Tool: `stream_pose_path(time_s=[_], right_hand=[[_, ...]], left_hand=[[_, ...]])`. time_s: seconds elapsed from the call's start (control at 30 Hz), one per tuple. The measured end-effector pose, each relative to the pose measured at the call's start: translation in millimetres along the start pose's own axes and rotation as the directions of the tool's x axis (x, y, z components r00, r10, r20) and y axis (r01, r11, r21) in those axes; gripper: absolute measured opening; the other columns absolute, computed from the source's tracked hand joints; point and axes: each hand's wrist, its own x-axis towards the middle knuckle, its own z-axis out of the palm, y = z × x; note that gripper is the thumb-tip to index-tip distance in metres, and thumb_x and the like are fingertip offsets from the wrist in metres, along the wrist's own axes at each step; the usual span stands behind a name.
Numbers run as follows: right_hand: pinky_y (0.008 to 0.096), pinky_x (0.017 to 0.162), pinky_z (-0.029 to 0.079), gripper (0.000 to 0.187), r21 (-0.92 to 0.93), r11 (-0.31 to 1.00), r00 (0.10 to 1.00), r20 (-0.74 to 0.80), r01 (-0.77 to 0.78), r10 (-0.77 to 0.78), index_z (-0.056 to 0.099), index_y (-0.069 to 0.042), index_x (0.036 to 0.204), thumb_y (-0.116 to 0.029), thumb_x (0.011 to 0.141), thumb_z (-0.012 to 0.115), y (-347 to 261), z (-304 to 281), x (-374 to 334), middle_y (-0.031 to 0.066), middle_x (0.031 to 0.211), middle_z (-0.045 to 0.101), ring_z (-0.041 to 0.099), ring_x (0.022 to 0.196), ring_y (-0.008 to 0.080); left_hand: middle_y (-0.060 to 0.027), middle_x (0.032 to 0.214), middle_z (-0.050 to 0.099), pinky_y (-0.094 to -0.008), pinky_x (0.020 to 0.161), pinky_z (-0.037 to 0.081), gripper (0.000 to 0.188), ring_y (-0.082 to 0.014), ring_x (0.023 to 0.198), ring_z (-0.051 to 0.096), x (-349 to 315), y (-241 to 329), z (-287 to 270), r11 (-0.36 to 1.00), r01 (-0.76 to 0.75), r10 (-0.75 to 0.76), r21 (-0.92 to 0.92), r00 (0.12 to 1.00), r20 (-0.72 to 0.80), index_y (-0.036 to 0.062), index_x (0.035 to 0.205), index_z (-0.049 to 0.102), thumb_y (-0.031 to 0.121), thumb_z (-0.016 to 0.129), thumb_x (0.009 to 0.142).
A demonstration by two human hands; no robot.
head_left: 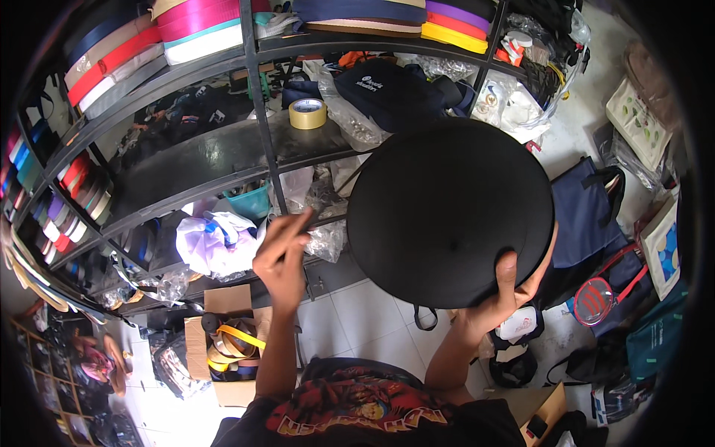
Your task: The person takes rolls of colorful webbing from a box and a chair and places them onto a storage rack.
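Observation:
A large, flat black roll point(447, 216), round like the webbing rolls on the shelves, is held up in front of me, its broad side facing up. My right hand point(510, 290) grips its lower right edge, with the thumb lying over the face and the other fingers mostly hidden behind. To the left of the roll and apart from its rim, my left hand point(283, 253) is raised, its fingers pinched on a small dark strip point(311, 219). Whether that strip joins the roll is not clear.
Black shelving point(201, 167) ahead carries stacked coloured webbing rolls point(201, 30), a roll of yellowish tape point(307, 114) and a dark blue bag point(387, 86). An open cardboard box point(197, 346) stands at lower left. Bags and a red racket point(594, 301) lie at right. Another person point(104, 361) sits far left.

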Motion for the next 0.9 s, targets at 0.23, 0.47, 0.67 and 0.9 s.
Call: stream_pose_path(time_s=[0.23, 0.47, 0.67, 0.9], right_hand=[[0.0363, 0.096, 0.043, 0.073, 0.023, 1.000, 0.998, -0.061, -0.004, 0.005, 0.033, 0.005, 0.140, -0.013, 0.078, 0.068, 9, 14, -5, 0.0183, 0.128, 0.050, 0.055, 0.111, 0.0269], [0.0388, 0.099, 0.039, 0.072, -0.054, 0.991, 0.983, -0.137, 0.120, -0.126, 0.031, 0.008, 0.139, -0.016, 0.082, 0.066, 14, 26, -11, 0.0212, 0.131, 0.048, 0.052, 0.114, 0.0287], [0.0383, 0.096, 0.040, 0.073, -0.323, 0.924, 0.900, -0.310, 0.205, -0.308, 0.033, 0.003, 0.138, -0.034, 0.085, 0.066, 53, 51, -47, 0.0206, 0.132, 0.044, 0.049, 0.115, 0.0284], [0.0417, 0.094, 0.041, 0.088, -0.433, 0.860, 0.888, -0.234, 0.270, -0.397, 0.034, 0.002, 0.135, -0.042, 0.072, 0.077, 82, 53, -78, 0.0197, 0.127, 0.043, 0.049, 0.113, 0.0294]], left_hand=[[-0.0132, 0.094, 0.065, -0.0206, 0.045, 0.041, 0.028, -0.0064, 0.053, 0.051, -23, 27, 49, 0.983, 0.147, -0.151, -0.108, 0.988, -0.025, -0.0068, 0.114, 0.062, -0.006, 0.056, 0.087], [-0.0143, 0.111, 0.063, -0.0247, 0.081, 0.048, 0.034, -0.0168, 0.093, 0.062, -31, 46, 78, 0.960, 0.183, -0.192, -0.212, 0.981, -0.025, -0.0053, 0.129, 0.051, 0.002, 0.046, 0.096], [-0.0171, 0.148, 0.030, -0.0373, 0.113, 0.021, 0.063, -0.0261, 0.136, 0.032, -21, 41, 88, 0.455, 0.250, -0.390, -0.855, 0.919, 0.061, -0.0015, 0.146, 0.021, 0.023, 0.036, 0.091], [-0.0152, 0.139, 0.040, -0.0362, 0.106, 0.034, 0.063, -0.0236, 0.127, 0.041, -13, 23, 92, 0.498, 0.477, -0.631, -0.724, 0.772, 0.075, 0.0022, 0.145, 0.024, 0.041, 0.040, 0.099]])
